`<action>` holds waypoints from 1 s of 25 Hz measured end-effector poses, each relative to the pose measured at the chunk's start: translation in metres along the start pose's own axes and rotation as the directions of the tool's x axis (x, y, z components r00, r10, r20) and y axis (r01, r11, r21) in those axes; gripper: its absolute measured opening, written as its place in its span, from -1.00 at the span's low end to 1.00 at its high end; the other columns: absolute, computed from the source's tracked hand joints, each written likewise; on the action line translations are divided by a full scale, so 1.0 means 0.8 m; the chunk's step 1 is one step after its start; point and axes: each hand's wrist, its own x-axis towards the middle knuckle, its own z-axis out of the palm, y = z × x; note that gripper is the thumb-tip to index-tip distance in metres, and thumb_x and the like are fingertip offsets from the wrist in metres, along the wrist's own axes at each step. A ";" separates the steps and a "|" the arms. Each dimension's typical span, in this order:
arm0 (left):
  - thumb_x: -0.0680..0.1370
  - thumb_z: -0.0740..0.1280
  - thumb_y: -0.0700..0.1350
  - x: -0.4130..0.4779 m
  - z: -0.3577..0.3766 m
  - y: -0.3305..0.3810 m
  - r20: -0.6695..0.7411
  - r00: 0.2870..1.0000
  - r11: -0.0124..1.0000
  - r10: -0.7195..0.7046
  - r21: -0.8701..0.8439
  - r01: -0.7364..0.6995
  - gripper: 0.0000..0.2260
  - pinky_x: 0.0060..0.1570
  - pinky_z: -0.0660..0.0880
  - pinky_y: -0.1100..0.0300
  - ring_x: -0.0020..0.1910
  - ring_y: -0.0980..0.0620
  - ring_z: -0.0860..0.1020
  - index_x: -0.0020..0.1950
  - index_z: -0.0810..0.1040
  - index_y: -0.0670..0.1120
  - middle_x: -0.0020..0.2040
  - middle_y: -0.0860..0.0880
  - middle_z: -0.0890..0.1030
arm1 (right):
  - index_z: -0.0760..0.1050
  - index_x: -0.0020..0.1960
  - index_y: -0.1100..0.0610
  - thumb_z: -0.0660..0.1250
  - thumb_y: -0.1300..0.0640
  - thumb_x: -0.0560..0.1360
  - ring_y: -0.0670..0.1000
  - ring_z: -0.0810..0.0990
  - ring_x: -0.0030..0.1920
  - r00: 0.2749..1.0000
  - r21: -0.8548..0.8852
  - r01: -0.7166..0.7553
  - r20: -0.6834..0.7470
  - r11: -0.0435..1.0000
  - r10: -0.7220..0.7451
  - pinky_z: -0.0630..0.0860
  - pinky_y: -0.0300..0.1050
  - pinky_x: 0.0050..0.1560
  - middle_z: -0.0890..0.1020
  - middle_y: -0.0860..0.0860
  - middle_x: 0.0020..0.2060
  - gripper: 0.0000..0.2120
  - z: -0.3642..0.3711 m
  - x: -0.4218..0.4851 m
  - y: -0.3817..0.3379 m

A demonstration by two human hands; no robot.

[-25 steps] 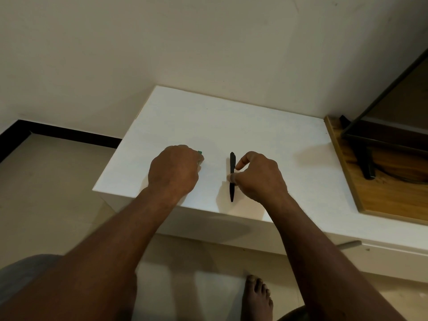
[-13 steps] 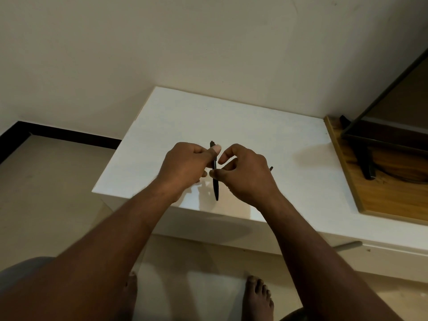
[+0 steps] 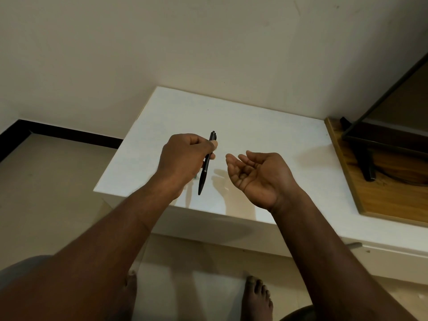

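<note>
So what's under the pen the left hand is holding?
Beneath the pen, pinched in the left hand, only the white table and faint shadows show. A small greenish thing beside that wrist is mostly covered by the hand, so it cannot be identified.

White table [image 3: 254,126], by wall [image 3: 208,42]; wooden board [image 3: 382,193] at right
</note>
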 end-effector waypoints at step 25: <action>0.55 0.44 0.12 -0.008 0.012 -0.010 0.320 0.942 0.936 0.097 0.293 -0.196 -0.85 -0.09 0.59 0.14 -0.12 0.16 0.68 -0.08 0.73 0.08 -0.17 0.13 0.75 | 0.55 0.36 0.12 0.14 0.13 0.78 0.11 0.78 0.15 0.972 -0.195 0.237 0.057 0.952 -0.230 0.65 -0.02 0.04 0.79 -0.02 0.15 -0.73 0.002 -0.004 -0.009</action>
